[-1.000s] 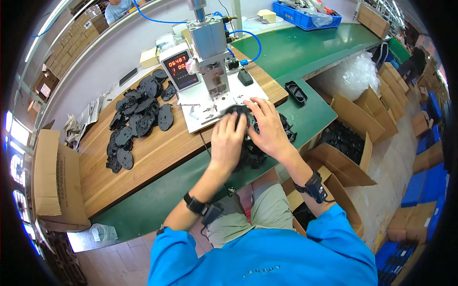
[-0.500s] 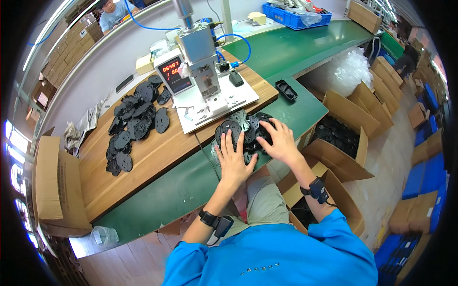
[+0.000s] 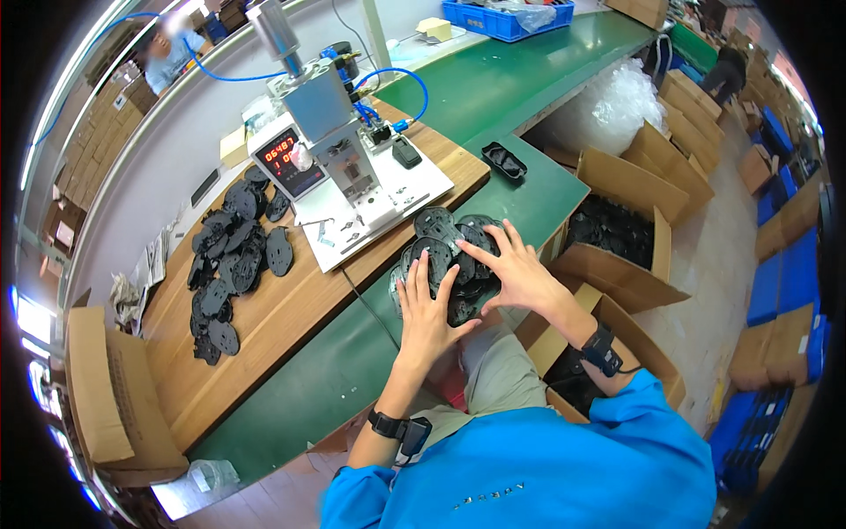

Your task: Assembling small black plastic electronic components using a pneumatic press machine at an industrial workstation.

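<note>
Touching black plastic parts (image 3: 432,256) from the left with left hand (image 3: 426,324) spread, from the right with right hand (image 3: 522,278) likewise spread. Heaped between both, on a green tabletop (image 3: 308,406), beside a wooden board (image 3: 291,309), left of open cartons (image 3: 617,280). Partly covered by both hands; too overlapped to count.

The left grip (image 3: 429,319) and right grip (image 3: 522,277), both spread, touch heaped black parts (image 3: 465,262) near a press (image 3: 322,110).

The fingers (image 3: 424,278) partly hide the black parts (image 3: 440,252), and the lower edge crops the blue shirt (image 3: 529,458).
</note>
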Demonstrator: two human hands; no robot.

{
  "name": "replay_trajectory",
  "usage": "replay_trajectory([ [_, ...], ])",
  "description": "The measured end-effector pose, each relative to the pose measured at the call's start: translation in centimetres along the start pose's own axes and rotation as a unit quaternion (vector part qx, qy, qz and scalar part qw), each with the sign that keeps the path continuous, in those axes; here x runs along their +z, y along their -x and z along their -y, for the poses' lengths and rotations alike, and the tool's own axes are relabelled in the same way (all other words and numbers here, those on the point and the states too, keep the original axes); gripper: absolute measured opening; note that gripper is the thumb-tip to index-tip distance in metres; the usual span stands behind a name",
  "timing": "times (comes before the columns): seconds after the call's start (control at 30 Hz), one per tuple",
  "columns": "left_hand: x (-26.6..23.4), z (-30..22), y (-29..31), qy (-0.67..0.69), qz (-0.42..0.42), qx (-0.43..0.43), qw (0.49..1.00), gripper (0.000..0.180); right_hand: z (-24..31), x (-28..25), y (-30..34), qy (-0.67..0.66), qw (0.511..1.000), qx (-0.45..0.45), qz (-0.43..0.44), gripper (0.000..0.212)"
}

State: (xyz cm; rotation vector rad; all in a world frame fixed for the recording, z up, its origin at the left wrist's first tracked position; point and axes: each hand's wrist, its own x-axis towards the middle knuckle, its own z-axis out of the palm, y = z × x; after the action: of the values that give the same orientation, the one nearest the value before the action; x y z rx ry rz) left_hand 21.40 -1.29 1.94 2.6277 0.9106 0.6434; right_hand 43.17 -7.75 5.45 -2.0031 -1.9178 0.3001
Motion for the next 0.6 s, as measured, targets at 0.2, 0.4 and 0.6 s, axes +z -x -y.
replay_trajectory([
  [0.2, -0.6, -0.4, 0.1, 0.015, 0.027, -0.017, 0.999, 0.101, 0.8, 0.2, 0.5, 0.046, 0.999, -0.021, 0.014, 0.112],
  [0.4, -1.9, 0.1, 1.3, 0.046, 0.045, 0.035, 0.997, 0.11, 0.2, 2.5, 3.0, 0.038, 0.995, -0.056, -0.078, 0.091],
  [0.6, -2.6, -0.5, 1.5, -0.031, 0.064, -0.001, 0.997, 0.124, 0.1, 4.7, 4.9, 0.075, 0.979, -0.087, -0.17, 0.076],
])
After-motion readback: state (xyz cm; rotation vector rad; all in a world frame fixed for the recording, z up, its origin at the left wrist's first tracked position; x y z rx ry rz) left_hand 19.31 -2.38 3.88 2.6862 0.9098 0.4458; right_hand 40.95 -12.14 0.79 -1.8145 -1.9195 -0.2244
